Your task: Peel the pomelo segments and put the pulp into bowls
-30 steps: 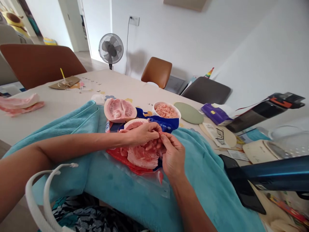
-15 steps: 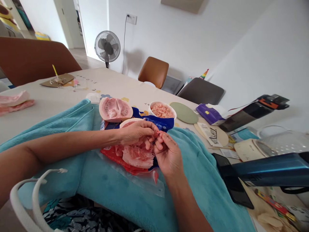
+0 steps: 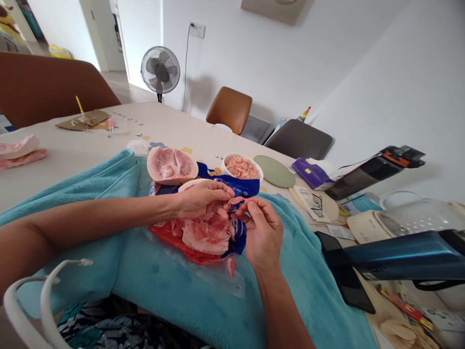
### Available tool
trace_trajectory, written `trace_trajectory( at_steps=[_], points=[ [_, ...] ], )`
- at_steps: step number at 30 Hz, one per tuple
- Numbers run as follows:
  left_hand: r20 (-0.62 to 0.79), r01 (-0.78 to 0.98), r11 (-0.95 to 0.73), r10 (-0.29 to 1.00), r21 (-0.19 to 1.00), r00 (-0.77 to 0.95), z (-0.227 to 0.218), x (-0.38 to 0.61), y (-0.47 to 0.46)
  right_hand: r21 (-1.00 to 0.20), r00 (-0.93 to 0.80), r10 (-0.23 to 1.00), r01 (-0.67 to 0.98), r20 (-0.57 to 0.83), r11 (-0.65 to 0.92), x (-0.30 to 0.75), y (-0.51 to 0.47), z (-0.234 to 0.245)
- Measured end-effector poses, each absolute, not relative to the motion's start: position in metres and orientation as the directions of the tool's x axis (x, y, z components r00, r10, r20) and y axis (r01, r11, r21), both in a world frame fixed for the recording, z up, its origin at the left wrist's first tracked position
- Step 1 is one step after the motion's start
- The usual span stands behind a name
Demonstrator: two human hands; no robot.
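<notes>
Between the fingertips of both hands is a small pink piece of pomelo, stretched across the gap. My left hand pinches its left end. From the other side my right hand pinches it, thumb and fingers together. Below them, peeled pomelo membrane and flesh lie on a red and blue plastic bag. A cut pomelo half rests beyond my left wrist, cut face up. Part of another pomelo chunk shows behind my left hand. Past the bag stands a white bowl full of loose pomelo pulp.
A turquoise towel covers my lap and the table edge. At right are a green oval mat, a purple pack, a phone, a blue bottle and a dark bottle. Pomelo rind lies far left.
My right hand has moved right, away from my left, so the fingertips are farther apart and the pink piece shows between them. The view has shifted slightly.
</notes>
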State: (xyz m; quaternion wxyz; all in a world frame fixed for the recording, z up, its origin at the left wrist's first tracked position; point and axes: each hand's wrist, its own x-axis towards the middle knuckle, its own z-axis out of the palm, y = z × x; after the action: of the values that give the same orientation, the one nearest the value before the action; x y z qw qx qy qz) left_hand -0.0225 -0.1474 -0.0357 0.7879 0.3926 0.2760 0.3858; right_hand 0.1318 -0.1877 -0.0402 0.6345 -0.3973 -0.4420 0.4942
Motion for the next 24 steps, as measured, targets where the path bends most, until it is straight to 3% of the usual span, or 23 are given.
trace_trajectory(
  at_steps=[9, 15, 20, 24],
  points=[
    [-0.124, -0.338, 0.352, 0.83, 0.873, 0.544, -0.034, -0.027, -0.149, -0.89, 0.072, 0.997, -0.451, 0.039, 0.067, 0.133, -0.187, -0.038],
    [-0.087, -0.251, 0.215, 0.895, 0.944, 0.438, -0.026, -0.025, -0.152, -0.843, 0.134, 0.989, -0.524, 0.057, 0.119, 0.137, -0.184, -0.033],
    [-0.063, -0.146, 0.141, 0.897, 0.979, 0.437, -0.001, -0.051, -0.135, -0.81, 0.209, 0.966, -0.534, 0.153, 0.244, 0.145, -0.182, -0.028],
    [0.115, -0.087, -0.088, 0.919, 0.992, 0.378, 0.039, -0.072, -0.122, -0.836, 0.119, 0.978, -0.507, 0.172, 0.208, 0.141, -0.186, -0.029]
  ],
)
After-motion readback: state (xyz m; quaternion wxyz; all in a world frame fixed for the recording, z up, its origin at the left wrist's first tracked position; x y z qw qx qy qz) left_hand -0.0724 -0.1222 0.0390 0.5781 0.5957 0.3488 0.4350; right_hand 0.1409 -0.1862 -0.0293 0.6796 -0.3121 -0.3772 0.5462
